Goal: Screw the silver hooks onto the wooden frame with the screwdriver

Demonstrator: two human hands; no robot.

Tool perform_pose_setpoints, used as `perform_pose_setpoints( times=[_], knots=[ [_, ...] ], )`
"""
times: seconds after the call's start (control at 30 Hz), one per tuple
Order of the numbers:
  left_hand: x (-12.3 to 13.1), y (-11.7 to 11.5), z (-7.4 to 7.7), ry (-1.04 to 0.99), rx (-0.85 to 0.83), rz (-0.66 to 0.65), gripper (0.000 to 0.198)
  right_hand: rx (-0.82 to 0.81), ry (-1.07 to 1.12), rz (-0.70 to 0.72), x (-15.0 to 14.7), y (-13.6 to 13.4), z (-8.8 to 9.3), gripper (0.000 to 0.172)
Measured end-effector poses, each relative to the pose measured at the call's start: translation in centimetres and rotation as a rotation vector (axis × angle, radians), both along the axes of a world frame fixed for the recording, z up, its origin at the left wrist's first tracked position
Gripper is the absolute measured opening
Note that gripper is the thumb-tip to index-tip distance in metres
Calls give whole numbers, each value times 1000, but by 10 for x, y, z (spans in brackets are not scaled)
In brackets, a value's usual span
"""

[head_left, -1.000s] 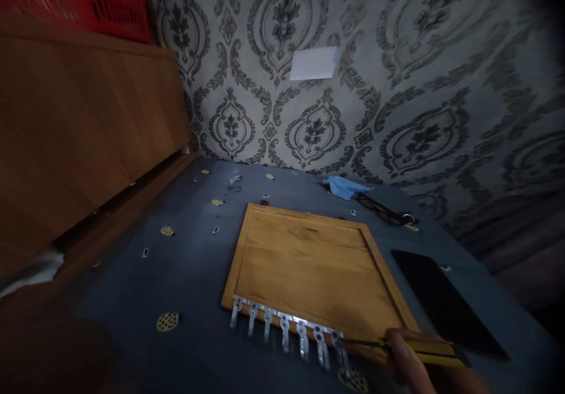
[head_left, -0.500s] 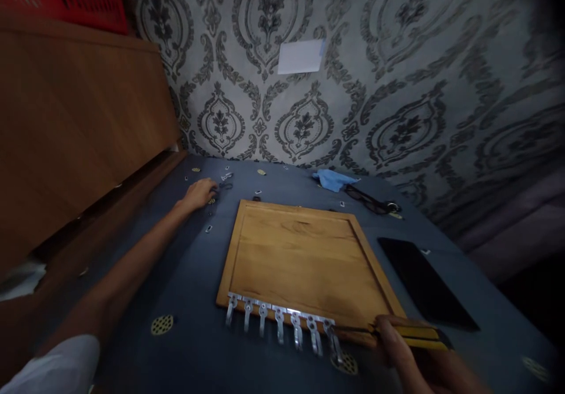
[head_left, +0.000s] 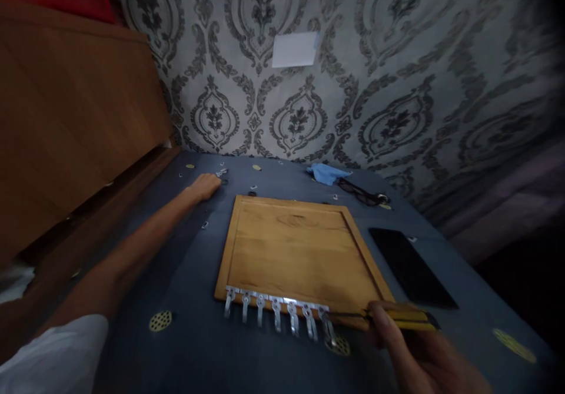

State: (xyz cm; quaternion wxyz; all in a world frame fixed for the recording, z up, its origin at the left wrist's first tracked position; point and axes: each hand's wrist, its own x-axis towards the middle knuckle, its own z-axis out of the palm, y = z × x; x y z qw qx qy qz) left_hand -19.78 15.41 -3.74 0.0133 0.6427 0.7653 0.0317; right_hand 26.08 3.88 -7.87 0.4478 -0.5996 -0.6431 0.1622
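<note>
Reaching far left, left hand (head_left: 206, 185) rests on small metal bits (head_left: 222, 172) near wall; fingers curled over them, grip itself hidden, cannot tell. Best pinch one bit only, lift straight, keep sleeve off loose pieces.

Board (head_left: 295, 252) mid-surface; row of metal tabs (head_left: 276, 313) along near edge.

Right hand (head_left: 410, 353) holds yellow tool (head_left: 408, 318), fingers closed round handle, tip at last tab. Keep tip steady, low.

Blue surface (head_left: 185, 276): yellow dots, cloth (head_left: 326, 174), glasses (head_left: 362, 194), phone (head_left: 408, 267). Wood cabinet left, patterned wallpaper behind, dim light.

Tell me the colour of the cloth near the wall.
Light blue; the cloth shows in the head view.
</note>
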Motion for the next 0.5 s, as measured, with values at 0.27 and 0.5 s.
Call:
perform_pose_setpoints(
  times=[0.27,0.5],
  knots=[
    [51,-49,11,-426,195,-115,27,10,225,192,-19,-6,21,27],
    [167,-108,4,-1027,35,-357,20,45,278,262,-17,-8,16,19]
  ],
)
